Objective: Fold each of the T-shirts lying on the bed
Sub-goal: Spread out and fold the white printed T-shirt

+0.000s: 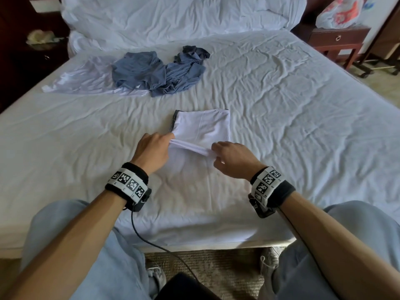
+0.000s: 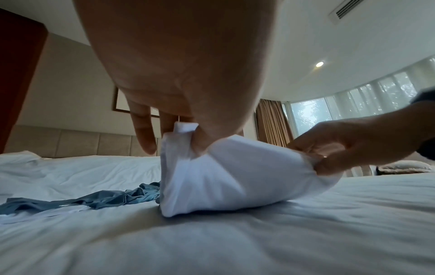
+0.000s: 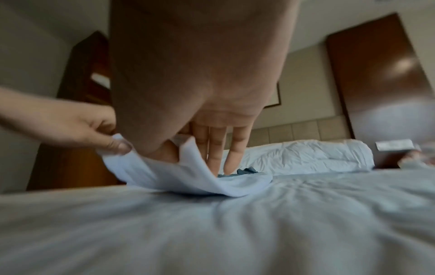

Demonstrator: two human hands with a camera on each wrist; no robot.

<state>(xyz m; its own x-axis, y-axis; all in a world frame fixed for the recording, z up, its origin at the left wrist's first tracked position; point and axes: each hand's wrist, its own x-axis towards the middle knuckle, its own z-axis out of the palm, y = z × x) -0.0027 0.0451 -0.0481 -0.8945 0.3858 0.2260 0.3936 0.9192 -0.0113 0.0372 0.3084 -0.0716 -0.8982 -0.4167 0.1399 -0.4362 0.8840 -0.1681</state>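
Partly folded white T-shirt [image 1: 203, 128] in the middle of the bed [image 1: 292, 109], its near edge lifted off the sheet, far part lying flat. Left hand [image 1: 151, 151] pinching the left corner of that raised edge between thumb and fingers. Right hand [image 1: 232, 160] pinching the right corner in the same way, the other fingers pointing down toward the sheet. Cloth stretched in a thin fold between the two hands. From the left wrist, white cloth [image 2: 226, 174] bunched under the thumb, the right hand [image 2: 348, 147] gripping the other end. From the right wrist, blurred, the same cloth [image 3: 179, 176] sagging to the sheet, the left hand [image 3: 77, 128] holding its far corner.

Further up the bed, to the left, a crumpled heap of blue-grey T-shirts [image 1: 158, 71], unfolded, lying partly on another white T-shirt [image 1: 84, 80] spread flat. Pillows [image 1: 173, 20] at the head of the bed. Wooden nightstand [image 1: 337, 40] at the right with a plastic bag [image 1: 342, 13] on top. Marker-printed bands on both wrists, a cable hanging from the left one.
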